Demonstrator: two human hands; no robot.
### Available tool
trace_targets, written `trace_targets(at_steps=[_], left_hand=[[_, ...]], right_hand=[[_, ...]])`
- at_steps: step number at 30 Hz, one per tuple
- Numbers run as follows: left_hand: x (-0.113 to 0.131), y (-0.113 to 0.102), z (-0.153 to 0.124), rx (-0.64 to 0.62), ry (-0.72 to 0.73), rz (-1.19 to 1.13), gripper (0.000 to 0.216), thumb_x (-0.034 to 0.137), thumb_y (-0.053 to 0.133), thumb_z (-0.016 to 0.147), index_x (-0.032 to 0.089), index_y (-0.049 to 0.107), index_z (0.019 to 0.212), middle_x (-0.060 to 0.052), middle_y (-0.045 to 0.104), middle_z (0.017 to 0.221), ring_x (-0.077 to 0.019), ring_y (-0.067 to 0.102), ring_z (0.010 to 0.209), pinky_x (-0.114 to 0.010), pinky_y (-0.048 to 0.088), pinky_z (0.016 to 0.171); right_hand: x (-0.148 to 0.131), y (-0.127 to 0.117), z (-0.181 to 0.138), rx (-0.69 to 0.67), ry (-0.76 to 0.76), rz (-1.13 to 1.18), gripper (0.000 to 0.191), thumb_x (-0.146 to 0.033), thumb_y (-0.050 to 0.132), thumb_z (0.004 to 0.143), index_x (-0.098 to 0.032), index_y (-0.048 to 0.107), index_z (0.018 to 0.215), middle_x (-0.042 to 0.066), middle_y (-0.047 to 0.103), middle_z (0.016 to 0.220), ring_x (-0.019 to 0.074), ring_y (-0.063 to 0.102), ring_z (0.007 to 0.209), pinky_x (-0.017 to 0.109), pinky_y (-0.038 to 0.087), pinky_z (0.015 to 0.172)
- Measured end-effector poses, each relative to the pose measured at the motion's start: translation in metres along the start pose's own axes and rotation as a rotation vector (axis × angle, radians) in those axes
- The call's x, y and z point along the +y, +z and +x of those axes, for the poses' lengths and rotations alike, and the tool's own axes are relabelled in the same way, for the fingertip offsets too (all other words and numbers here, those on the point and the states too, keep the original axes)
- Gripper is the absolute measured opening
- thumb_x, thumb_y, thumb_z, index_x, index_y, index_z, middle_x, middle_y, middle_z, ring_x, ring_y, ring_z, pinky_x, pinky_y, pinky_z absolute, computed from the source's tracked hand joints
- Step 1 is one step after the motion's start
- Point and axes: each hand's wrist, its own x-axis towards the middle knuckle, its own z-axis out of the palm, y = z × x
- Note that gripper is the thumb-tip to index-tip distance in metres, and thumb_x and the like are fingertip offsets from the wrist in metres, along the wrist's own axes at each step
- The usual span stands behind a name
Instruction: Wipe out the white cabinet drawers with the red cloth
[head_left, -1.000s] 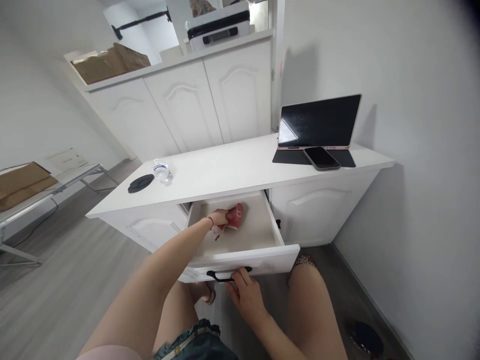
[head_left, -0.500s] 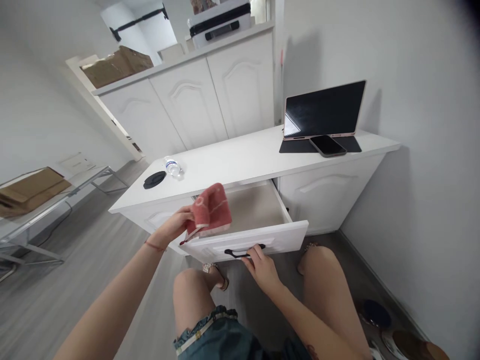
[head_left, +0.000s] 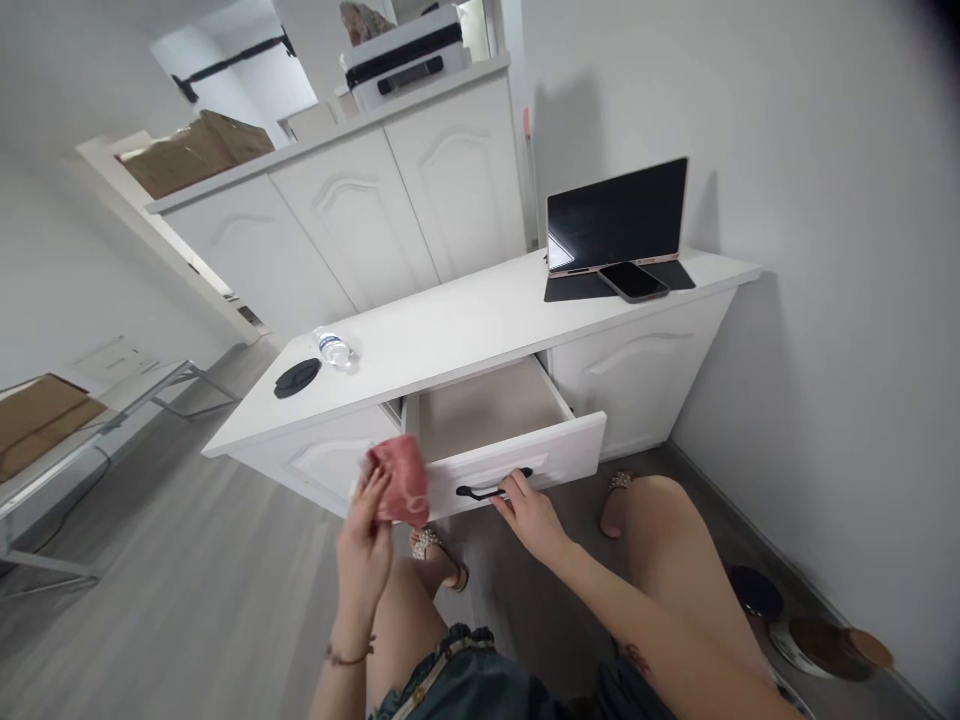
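My left hand (head_left: 365, 545) is closed on a folded red cloth (head_left: 399, 482), held in the air in front of the low white cabinet (head_left: 450, 335), just left of the open drawer (head_left: 517, 455). My right hand (head_left: 525, 512) has its fingers hooked on the drawer's black handle (head_left: 491, 489). The drawer is pulled out and its pale bottom shows nothing inside. My bare knees are below both hands.
On the cabinet top stand a tablet on a dark mat (head_left: 616, 217), a phone (head_left: 632, 281), a lying plastic bottle (head_left: 334, 348) and a black disc (head_left: 297, 377). Tall white cupboards (head_left: 375, 210) stand behind. A metal table (head_left: 97, 410) is at left; round objects (head_left: 817, 640) lie by the right wall.
My left hand lifted the red cloth out of the drawer and drew it down and back toward me. My right hand stayed on the handle. The view swung a little.
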Motion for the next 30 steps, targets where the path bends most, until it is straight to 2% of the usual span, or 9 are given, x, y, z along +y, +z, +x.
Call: trace_targets(at_steps=[2, 4, 8, 13, 18, 22, 26, 30], left_hand=[[-0.002, 0.024, 0.002, -0.055, 0.192, 0.141, 0.05, 0.015, 0.044, 0.082, 0.026, 0.05, 0.131, -0.006, 0.049, 0.138, -0.0273, 0.029, 0.136, -0.052, 0.029, 0.109], [-0.004, 0.04, 0.007, -0.081, 0.286, 0.227, 0.055, 0.013, 0.042, 0.084, 0.026, 0.04, 0.138, -0.006, 0.041, 0.144, -0.026, 0.021, 0.139, -0.052, 0.026, 0.11], [-0.001, 0.053, 0.016, -0.135, 0.328, 0.32, 0.058, 0.015, 0.041, 0.087, 0.027, 0.03, 0.143, -0.004, 0.034, 0.148, -0.0255, 0.015, 0.14, -0.051, 0.024, 0.111], [0.012, 0.069, 0.023, -0.123, 0.301, 0.473, 0.052, 0.018, 0.038, 0.091, 0.028, 0.034, 0.141, -0.005, 0.04, 0.145, -0.0277, 0.018, 0.14, -0.058, 0.008, 0.111], [0.025, 0.087, 0.029, -0.159, 0.387, 0.48, 0.052, 0.018, 0.037, 0.091, 0.027, 0.032, 0.142, -0.005, 0.041, 0.144, -0.027, 0.026, 0.137, -0.051, 0.016, 0.111], [0.04, 0.095, 0.037, -0.211, 0.433, 0.482, 0.051, 0.018, 0.038, 0.091, 0.028, 0.035, 0.141, -0.004, 0.042, 0.144, -0.0258, 0.032, 0.134, -0.047, 0.021, 0.109], [0.058, 0.103, 0.042, -0.268, 0.475, 0.468, 0.051, 0.015, 0.038, 0.091, 0.028, 0.035, 0.141, -0.002, 0.041, 0.144, -0.0252, 0.029, 0.136, -0.045, 0.025, 0.106], [0.074, 0.117, 0.045, -0.299, 0.498, 0.445, 0.051, 0.014, 0.036, 0.091, 0.028, 0.036, 0.14, 0.0, 0.039, 0.146, -0.0242, 0.026, 0.137, -0.043, 0.025, 0.106]], right_hand=[[0.002, -0.001, 0.004, -0.008, -0.007, -0.017, 0.029, -0.039, 0.035, 0.096, -0.018, 0.055, 0.092, 0.006, 0.057, 0.094, 0.0139, 0.059, 0.065, 0.024, 0.041, 0.05], [0.003, -0.001, 0.009, -0.014, -0.008, -0.027, 0.027, -0.039, 0.037, 0.096, -0.018, 0.055, 0.093, 0.006, 0.057, 0.094, 0.0136, 0.058, 0.064, 0.023, 0.041, 0.05], [0.004, 0.003, 0.018, -0.019, 0.03, -0.008, 0.025, -0.036, 0.038, 0.095, -0.018, 0.054, 0.094, 0.006, 0.057, 0.095, 0.0141, 0.058, 0.064, 0.024, 0.042, 0.052], [0.003, 0.01, 0.017, -0.001, 0.058, 0.102, 0.024, -0.032, 0.035, 0.096, -0.018, 0.054, 0.102, 0.008, 0.057, 0.103, 0.0168, 0.062, 0.077, 0.028, 0.049, 0.065], [0.008, 0.011, 0.01, 0.049, 0.029, 0.207, 0.029, -0.027, 0.034, 0.096, -0.018, 0.051, 0.118, 0.012, 0.056, 0.117, 0.0194, 0.061, 0.097, 0.032, 0.052, 0.079], [0.021, 0.008, -0.011, 0.102, -0.049, 0.195, 0.031, -0.023, 0.036, 0.094, -0.019, 0.052, 0.12, 0.014, 0.054, 0.122, 0.0204, 0.058, 0.108, 0.035, 0.051, 0.087], [0.046, 0.003, -0.041, 0.105, -0.054, 0.197, 0.026, -0.022, 0.038, 0.094, -0.019, 0.054, 0.113, 0.013, 0.057, 0.116, 0.0187, 0.059, 0.104, 0.033, 0.052, 0.085], [0.071, -0.007, -0.062, 0.059, 0.058, 0.236, 0.023, -0.023, 0.037, 0.093, -0.019, 0.055, 0.106, 0.009, 0.062, 0.102, 0.0169, 0.063, 0.09, 0.03, 0.053, 0.076]])
